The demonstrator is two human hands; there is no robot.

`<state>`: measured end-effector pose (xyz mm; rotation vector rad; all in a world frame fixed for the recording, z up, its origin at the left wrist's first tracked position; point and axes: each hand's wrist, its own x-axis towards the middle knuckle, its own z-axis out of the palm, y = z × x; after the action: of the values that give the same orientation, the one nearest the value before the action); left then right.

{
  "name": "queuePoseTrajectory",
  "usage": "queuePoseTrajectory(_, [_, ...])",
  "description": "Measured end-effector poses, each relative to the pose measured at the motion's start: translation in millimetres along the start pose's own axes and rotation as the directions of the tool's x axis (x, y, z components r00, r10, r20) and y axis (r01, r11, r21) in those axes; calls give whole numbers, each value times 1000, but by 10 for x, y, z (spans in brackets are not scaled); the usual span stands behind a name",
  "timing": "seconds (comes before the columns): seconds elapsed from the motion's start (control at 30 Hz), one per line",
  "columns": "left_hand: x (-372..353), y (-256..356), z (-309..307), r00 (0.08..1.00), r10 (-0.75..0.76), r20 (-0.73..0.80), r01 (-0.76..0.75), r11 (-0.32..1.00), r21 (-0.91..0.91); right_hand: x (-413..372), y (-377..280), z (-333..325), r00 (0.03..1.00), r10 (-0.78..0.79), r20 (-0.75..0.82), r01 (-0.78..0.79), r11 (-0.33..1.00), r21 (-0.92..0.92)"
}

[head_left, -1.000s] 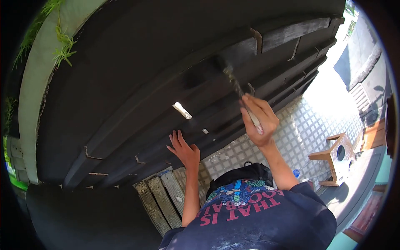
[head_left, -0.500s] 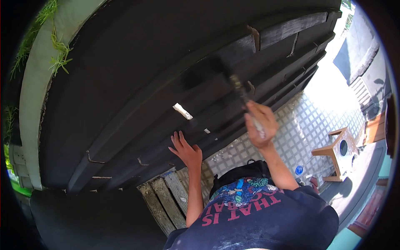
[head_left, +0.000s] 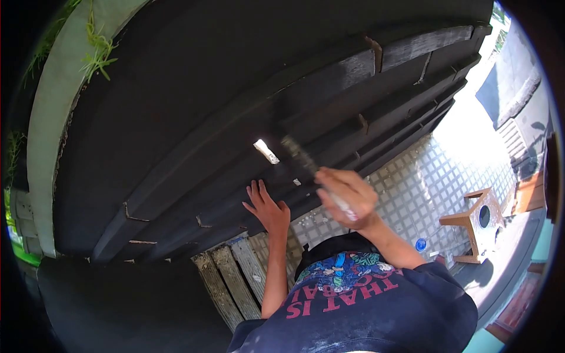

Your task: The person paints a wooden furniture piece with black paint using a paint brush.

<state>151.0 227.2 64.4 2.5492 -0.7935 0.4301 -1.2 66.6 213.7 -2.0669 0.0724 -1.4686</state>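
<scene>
In the head view, my right hand (head_left: 353, 199) is closed around the handle of a paintbrush (head_left: 300, 154). The brush's dark bristle end is smeared by motion and overlaps the black ridged wall (head_left: 176, 106). My left hand (head_left: 271, 210) has its fingers spread, lying against a lower ridge of the same wall. Between the hands and the upper ledge, a bare white patch (head_left: 266, 151) stands out on the black surface. Farther right on the curved ledge, a greyish streaked section (head_left: 421, 47) shows beside a brown-edged notch (head_left: 375, 54).
Weathered wooden slats (head_left: 226, 273) stand below my left arm. On the patterned tile floor (head_left: 406, 173) are a tan stool (head_left: 471, 226) and a small blue round thing (head_left: 421, 244). Green plants (head_left: 97, 59) hang over the pale curved edge (head_left: 53, 117) at left.
My right hand has swung the paintbrush left and slightly down along the wall, toward the white patch. My left hand stays spread on the wall; the view has shifted slightly.
</scene>
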Motion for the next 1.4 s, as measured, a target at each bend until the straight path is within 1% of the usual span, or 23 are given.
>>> queuePoseTrajectory(0.07, [-21,-16,0,1000,8,2,-8,1000,-10,86,46,-151,991,-17,-132,2,994,-113])
queuePoseTrajectory(0.13, [-35,-15,-4,1000,0,14,0,1000,-24,298,69,-304,964,6,-266,-86,953,-291])
queuePoseTrajectory(0.23, [-32,-25,-14,1000,-9,12,10,999,-47,352,148,-187,960,50,-276,-146,929,-340])
queuePoseTrajectory(0.33, [-48,-38,-20,1000,-11,28,12,999,-51,182,-39,308,981,-21,-195,-25,973,-230])
queuePoseTrajectory(0.4, [-28,-55,-20,999,-6,42,7,999,-45,74,-205,560,992,-57,-110,40,987,-154])
queuePoseTrajectory(0.5, [-73,-139,60,999,34,-16,-36,989,-143,-18,-391,847,997,-64,-41,66,996,56])
queuePoseTrajectory(0.6, [-107,-233,37,992,119,-52,-129,954,-272,-4,-537,967,997,-74,15,69,971,231])
queuePoseTrajectory(0.63, [-132,-258,107,996,90,-17,-92,981,-171,26,-574,954,997,-75,29,64,958,280])
queuePoseTrajectory(0.67, [-153,-278,170,998,61,18,-60,996,-66,79,-601,904,996,-75,42,60,956,286])
queuePoseTrajectory(0.73, [-117,-212,54,998,43,48,-38,995,-98,217,-547,749,995,-75,68,51,954,296])
queuePoseTrajectory(0.83, [-55,-103,-55,995,-17,97,22,998,-51,325,-138,524,997,-17,-71,28,988,154])
queuePoseTrajectory(0.87, [-57,-104,-55,995,-11,100,15,999,-47,355,-46,415,992,-12,-127,26,994,106])
queuePoseTrajectory(0.93, [-55,-112,-56,996,-3,94,7,999,-39,398,175,174,967,-112,-231,97,992,-77])
queuePoseTrajectory(1.0, [-68,-115,-64,996,-2,87,7,999,-51,417,341,-125,939,146,-311,-170,984,-51])
queuePoseTrajectory(1.1, [-62,-76,-65,996,-9,87,14,998,-56,532,498,-470,885,194,-423,-255,963,-91])
queuePoseTrajectory(1.23, [-41,-56,-69,995,-13,102,17,999,-37,614,236,-544,932,-10,-363,-141,911,-387])
queuePoseTrajectory(1.33, [-34,-33,-75,994,-24,107,29,999,-43,626,13,-136,966,-123,-229,29,927,-375])
queuePoseTrajectory(1.4, [-40,-23,-75,993,-30,115,33,999,-32,527,-204,254,979,-137,-151,99,966,-239])
